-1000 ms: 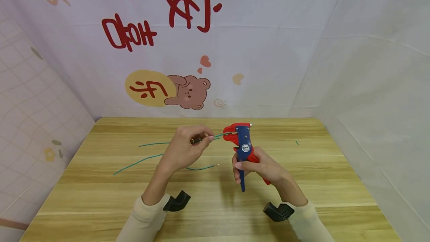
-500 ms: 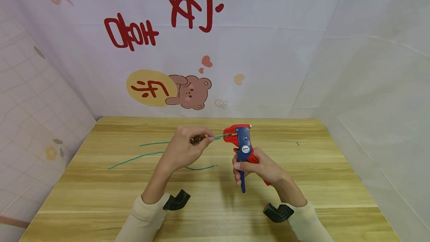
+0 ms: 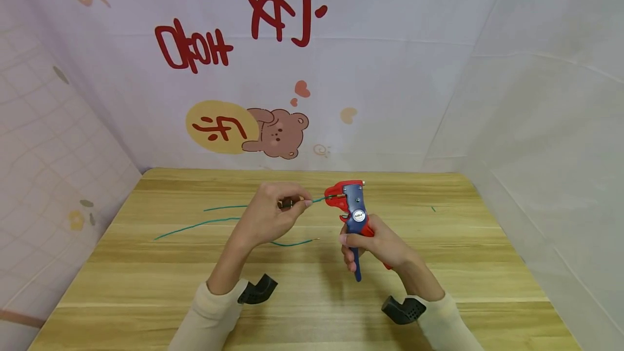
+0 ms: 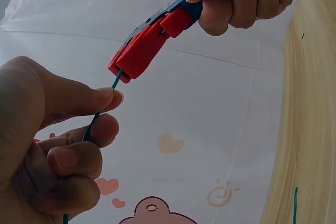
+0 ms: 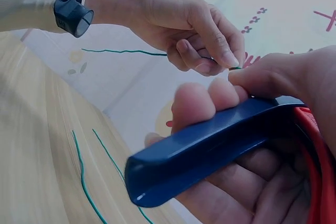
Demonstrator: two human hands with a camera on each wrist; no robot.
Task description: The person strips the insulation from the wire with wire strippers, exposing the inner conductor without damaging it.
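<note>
1. The held green wire (image 3: 318,200) lies at centre frame, its end inside the red nose of the wire stripper (image 3: 354,206); whether that nose bites, I cannot tell.
2. The left hand (image 3: 268,215) is nearer, thumb and fingertip pinching the wire just beside the nose.
3. The wire's long axis runs left to right, roughly across the stripper's near-vertical length.
4. The right hand (image 3: 382,241), lower right of centre, is wrapped round the handles.
5. The far edge of the tabletop (image 3: 312,318) runs just above the stripper; room opens rightward, toward a green offcut (image 3: 433,209).

Cream sleeves (image 3: 208,316), perforated black angled wrist cameras (image 3: 403,310), bare hands (image 3: 273,214)
</note>
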